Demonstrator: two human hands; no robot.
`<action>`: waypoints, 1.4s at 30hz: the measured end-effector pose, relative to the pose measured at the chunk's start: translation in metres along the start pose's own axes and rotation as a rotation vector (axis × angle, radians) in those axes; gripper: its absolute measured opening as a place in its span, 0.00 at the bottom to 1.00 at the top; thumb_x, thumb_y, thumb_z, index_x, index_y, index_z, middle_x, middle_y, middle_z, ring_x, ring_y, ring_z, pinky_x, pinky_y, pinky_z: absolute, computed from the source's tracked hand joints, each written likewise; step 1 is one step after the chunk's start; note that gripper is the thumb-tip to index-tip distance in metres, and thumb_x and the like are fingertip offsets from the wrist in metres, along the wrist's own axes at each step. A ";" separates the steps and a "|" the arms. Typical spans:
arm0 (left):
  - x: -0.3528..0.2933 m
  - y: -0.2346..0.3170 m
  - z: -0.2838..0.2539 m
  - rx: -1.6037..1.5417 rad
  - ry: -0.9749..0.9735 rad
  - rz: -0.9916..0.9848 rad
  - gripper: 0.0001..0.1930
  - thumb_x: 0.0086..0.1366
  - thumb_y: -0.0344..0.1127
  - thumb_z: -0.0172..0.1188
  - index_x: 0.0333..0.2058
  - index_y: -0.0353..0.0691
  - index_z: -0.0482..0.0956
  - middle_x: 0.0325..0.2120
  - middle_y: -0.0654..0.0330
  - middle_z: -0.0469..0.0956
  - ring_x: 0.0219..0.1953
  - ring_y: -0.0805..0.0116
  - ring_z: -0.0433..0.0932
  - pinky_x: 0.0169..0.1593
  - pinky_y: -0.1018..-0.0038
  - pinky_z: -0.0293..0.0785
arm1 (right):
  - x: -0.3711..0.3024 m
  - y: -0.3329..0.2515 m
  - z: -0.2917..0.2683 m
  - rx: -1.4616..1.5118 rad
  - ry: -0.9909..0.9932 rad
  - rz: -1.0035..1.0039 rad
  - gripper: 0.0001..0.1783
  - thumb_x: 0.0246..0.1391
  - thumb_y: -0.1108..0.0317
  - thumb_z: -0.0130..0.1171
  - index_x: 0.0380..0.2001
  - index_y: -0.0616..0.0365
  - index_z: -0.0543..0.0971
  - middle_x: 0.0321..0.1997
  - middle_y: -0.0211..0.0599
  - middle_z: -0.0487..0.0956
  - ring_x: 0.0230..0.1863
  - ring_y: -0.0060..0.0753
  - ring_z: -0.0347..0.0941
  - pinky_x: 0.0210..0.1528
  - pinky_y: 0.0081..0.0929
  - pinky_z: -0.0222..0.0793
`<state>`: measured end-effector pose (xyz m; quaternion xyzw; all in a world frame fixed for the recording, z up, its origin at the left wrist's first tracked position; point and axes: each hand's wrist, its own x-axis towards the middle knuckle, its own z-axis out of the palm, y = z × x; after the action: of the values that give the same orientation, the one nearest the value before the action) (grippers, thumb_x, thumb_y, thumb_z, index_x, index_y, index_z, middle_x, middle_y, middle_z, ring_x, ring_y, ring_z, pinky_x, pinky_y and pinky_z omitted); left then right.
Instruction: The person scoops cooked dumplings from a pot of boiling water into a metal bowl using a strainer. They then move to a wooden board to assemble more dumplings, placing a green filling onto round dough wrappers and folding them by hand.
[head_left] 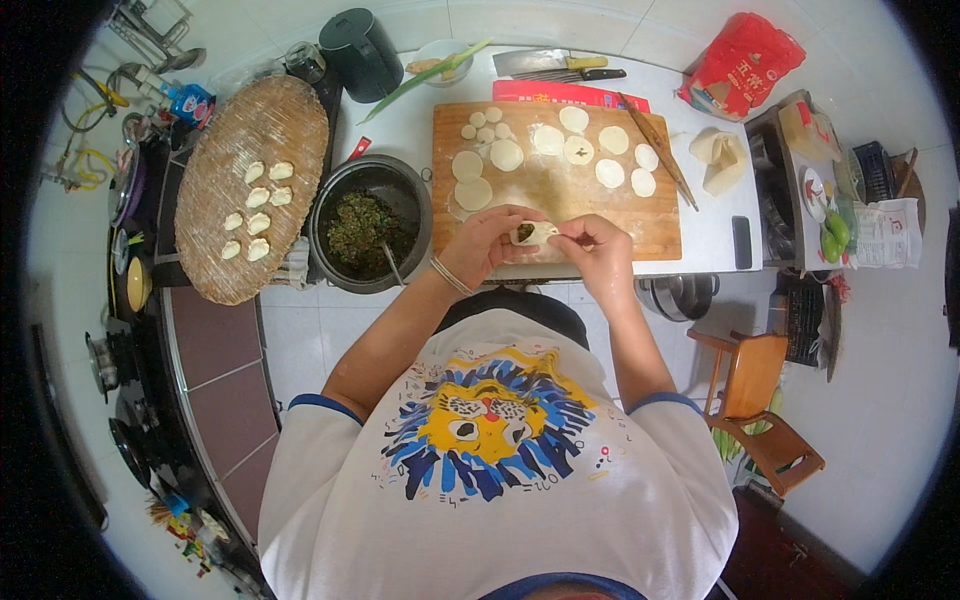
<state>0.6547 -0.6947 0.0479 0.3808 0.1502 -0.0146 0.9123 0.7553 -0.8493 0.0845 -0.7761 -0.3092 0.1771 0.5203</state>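
Over the near edge of a floured wooden board [650,228], my left hand [478,245] holds a half-folded dumpling [533,233], dark green filling showing at its left end. The fingertips of my right hand [603,252] are closed on the right end of the same dumpling, pinching the dough. Several round dough wrappers [507,154] lie across the board, with small flattened dough pieces [485,133] at its far left. Left of the board stands a dark pot [322,225] of chopped green filling [358,222], a metal spoon [391,264] leaning in it.
A round tray [205,190] with several finished dumplings [257,222] sits at left. A long wooden rolling pin [662,150] lies across the board's right side. Behind are a cleaver [530,63], a black kettle [360,55] and a red bag [745,65]. A phone [741,242] lies right.
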 end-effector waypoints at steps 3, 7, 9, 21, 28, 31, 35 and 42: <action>0.000 0.000 0.001 0.001 0.014 0.004 0.15 0.63 0.34 0.42 0.43 0.31 0.69 0.42 0.54 0.72 0.41 0.70 0.74 0.47 0.73 0.73 | 0.002 0.002 -0.002 -0.130 -0.010 -0.158 0.04 0.39 0.78 0.60 0.23 0.64 0.77 0.22 0.39 0.75 0.23 0.28 0.73 0.26 0.20 0.67; 0.001 0.001 0.000 0.035 0.038 0.008 0.15 0.63 0.34 0.42 0.43 0.31 0.69 0.42 0.55 0.71 0.41 0.70 0.74 0.47 0.73 0.73 | 0.003 0.001 -0.003 -0.266 -0.006 -0.265 0.05 0.39 0.77 0.60 0.24 0.62 0.78 0.23 0.41 0.75 0.23 0.39 0.72 0.26 0.26 0.68; 0.002 0.002 0.000 0.000 0.040 0.002 0.15 0.63 0.34 0.42 0.43 0.30 0.69 0.41 0.55 0.71 0.41 0.69 0.74 0.48 0.72 0.73 | 0.003 -0.002 -0.002 -0.286 0.031 -0.258 0.06 0.39 0.76 0.60 0.26 0.61 0.78 0.23 0.40 0.75 0.24 0.39 0.72 0.26 0.27 0.68; -0.002 0.017 0.009 0.079 0.039 0.081 0.20 0.63 0.42 0.43 0.48 0.34 0.65 0.46 0.54 0.69 0.45 0.67 0.72 0.48 0.68 0.72 | 0.007 0.014 0.004 0.304 0.098 -0.014 0.05 0.43 0.79 0.58 0.28 0.62 0.78 0.23 0.37 0.76 0.24 0.26 0.72 0.27 0.18 0.66; 0.011 -0.016 -0.001 -0.330 -0.036 0.028 0.24 0.65 0.49 0.38 0.49 0.35 0.63 0.45 0.54 0.70 0.44 0.66 0.72 0.48 0.67 0.71 | 0.009 0.016 0.005 -0.034 -0.032 -0.143 0.12 0.43 0.78 0.59 0.35 0.66 0.77 0.23 0.42 0.76 0.23 0.27 0.72 0.29 0.18 0.69; 0.010 -0.007 0.008 -0.251 0.040 -0.007 0.23 0.66 0.48 0.37 0.48 0.34 0.64 0.43 0.56 0.71 0.42 0.67 0.73 0.47 0.69 0.71 | 0.005 0.003 0.005 -0.121 0.054 -0.059 0.15 0.41 0.77 0.60 0.37 0.62 0.76 0.27 0.41 0.76 0.25 0.30 0.73 0.29 0.22 0.70; 0.011 -0.010 0.008 -0.178 0.061 -0.027 0.21 0.66 0.47 0.37 0.48 0.37 0.65 0.41 0.58 0.72 0.40 0.69 0.74 0.46 0.72 0.72 | 0.012 -0.007 -0.002 -0.176 -0.003 -0.316 0.16 0.39 0.78 0.61 0.36 0.60 0.76 0.30 0.40 0.76 0.29 0.34 0.73 0.30 0.26 0.69; 0.012 -0.019 0.011 -0.091 0.116 -0.036 0.19 0.65 0.47 0.39 0.47 0.40 0.65 0.40 0.59 0.72 0.39 0.70 0.74 0.44 0.74 0.73 | 0.011 -0.007 0.000 -0.166 -0.052 -0.276 0.14 0.37 0.79 0.61 0.32 0.60 0.75 0.29 0.41 0.75 0.30 0.38 0.73 0.32 0.28 0.69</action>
<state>0.6665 -0.7150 0.0389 0.3365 0.2104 -0.0023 0.9179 0.7616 -0.8400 0.0912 -0.7618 -0.4398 0.0979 0.4654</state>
